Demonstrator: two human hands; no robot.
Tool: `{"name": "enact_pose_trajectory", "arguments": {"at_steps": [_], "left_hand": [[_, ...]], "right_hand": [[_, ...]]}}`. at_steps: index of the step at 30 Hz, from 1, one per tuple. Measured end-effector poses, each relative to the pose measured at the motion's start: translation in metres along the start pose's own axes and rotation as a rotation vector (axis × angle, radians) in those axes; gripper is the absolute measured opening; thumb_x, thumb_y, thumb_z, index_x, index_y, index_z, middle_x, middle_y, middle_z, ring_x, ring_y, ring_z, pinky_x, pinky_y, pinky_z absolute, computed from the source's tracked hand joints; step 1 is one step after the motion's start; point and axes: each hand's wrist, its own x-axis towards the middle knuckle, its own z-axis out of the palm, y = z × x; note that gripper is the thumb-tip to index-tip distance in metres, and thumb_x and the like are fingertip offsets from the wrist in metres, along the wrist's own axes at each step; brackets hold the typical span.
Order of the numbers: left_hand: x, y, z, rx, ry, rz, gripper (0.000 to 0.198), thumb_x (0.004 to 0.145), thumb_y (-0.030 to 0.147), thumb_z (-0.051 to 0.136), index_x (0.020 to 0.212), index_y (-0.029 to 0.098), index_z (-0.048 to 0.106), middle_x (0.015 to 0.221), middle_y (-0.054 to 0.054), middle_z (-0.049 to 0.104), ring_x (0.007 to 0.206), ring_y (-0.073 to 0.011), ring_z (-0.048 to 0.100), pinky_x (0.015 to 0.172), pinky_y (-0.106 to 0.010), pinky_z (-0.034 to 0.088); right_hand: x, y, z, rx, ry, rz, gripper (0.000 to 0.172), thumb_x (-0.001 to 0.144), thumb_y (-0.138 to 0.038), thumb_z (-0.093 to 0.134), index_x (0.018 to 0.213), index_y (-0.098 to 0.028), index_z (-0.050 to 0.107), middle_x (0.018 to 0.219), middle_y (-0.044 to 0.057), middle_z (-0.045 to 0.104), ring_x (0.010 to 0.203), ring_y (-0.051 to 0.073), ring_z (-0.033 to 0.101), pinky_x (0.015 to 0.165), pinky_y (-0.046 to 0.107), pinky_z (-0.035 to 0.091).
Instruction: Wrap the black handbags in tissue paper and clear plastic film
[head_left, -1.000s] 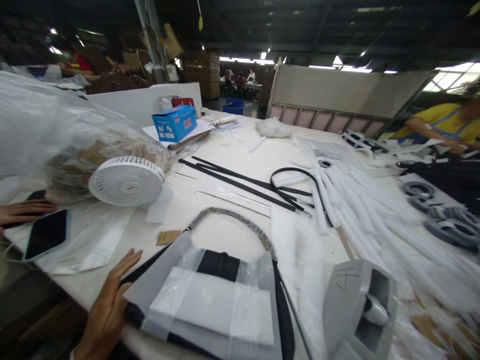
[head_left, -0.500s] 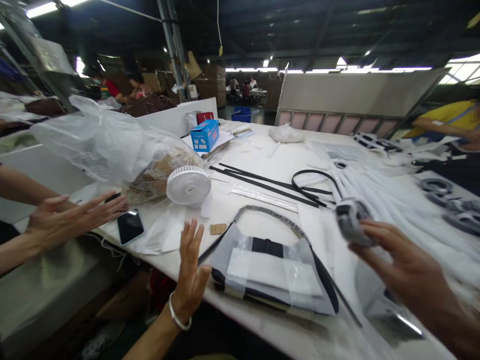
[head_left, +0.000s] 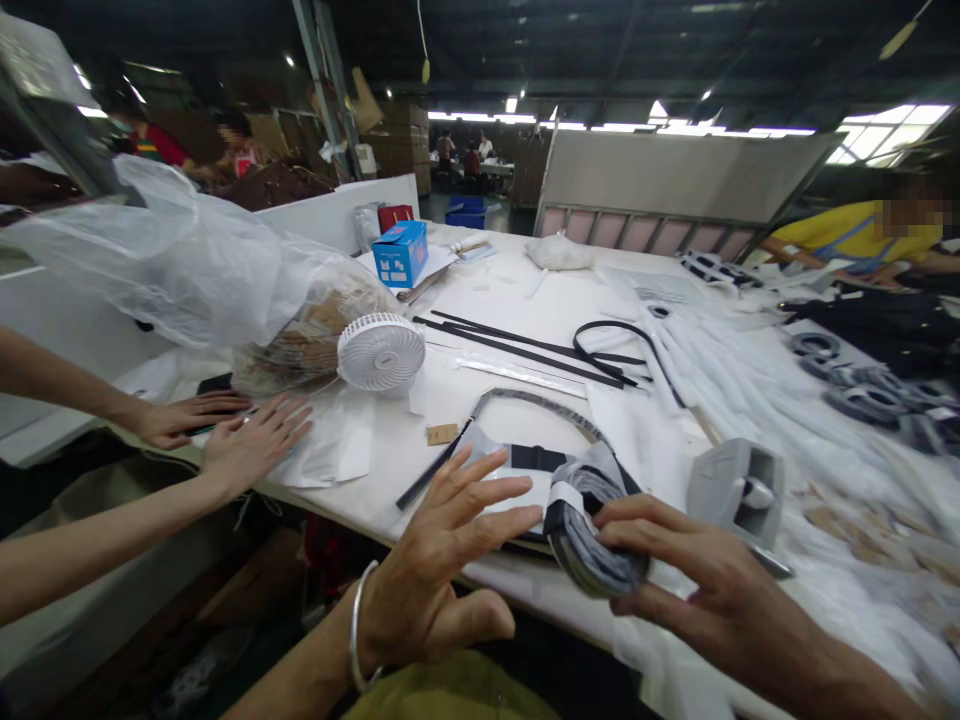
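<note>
In my right hand [head_left: 705, 575] is a coiled grey strap [head_left: 600, 550], rolled into a bundle with a white band round it. I grip it by its right side, over the front of the table. Just to its left, my left hand [head_left: 442, 560], with a bangle on the wrist, is open and holds nothing. Its fingers are spread and point at the bundle; I cannot tell whether they touch it. Behind both hands lies a handbag [head_left: 536, 458] in pale wrapping, its wrapped handle [head_left: 525, 398] arched behind. The bundle and my left hand cover much of the bag.
A white fan [head_left: 381, 352], a plastic bag [head_left: 202, 270] and a co-worker's hands [head_left: 255, 440] are at left. Black strips [head_left: 517, 345] and a blue box [head_left: 401, 253] lie farther back. A grey tape dispenser [head_left: 735, 490] stands at right, near white plastic sheets [head_left: 742, 370].
My right hand has brought the coiled strap leftward, in front of the handbag. My left hand has moved right, towards it. The co-worker's hands have come down onto the table, over the phone.
</note>
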Motion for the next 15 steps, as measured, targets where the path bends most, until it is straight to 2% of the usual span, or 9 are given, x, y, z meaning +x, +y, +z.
{"name": "enact_pose_trajectory", "arguments": {"at_steps": [6, 15], "left_hand": [[0.0004, 0.0038, 0.0010, -0.019, -0.074, 0.034, 0.065, 0.091, 0.064, 0.045, 0.141, 0.023, 0.047, 0.137, -0.011, 0.057, 0.140, -0.0291, 0.038, 0.121, -0.052, 0.013], [0.0009, 0.0037, 0.0040, -0.030, -0.078, 0.036, 0.065, 0.090, 0.065, 0.044, 0.139, 0.022, 0.049, 0.133, -0.011, 0.060, 0.138, -0.0292, 0.041, 0.122, -0.052, 0.011]], "right_hand": [[-0.0079, -0.0016, 0.0081, 0.036, -0.064, -0.016, 0.029, 0.081, -0.027, 0.073, 0.109, -0.024, 0.068, 0.106, 0.007, 0.070, 0.095, 0.018, 0.069, 0.081, 0.021, 0.057], [-0.0107, 0.0010, 0.0101, 0.062, -0.084, -0.005, 0.029, 0.081, -0.026, 0.073, 0.109, -0.024, 0.068, 0.106, 0.007, 0.069, 0.094, 0.017, 0.069, 0.080, 0.020, 0.056]]}}
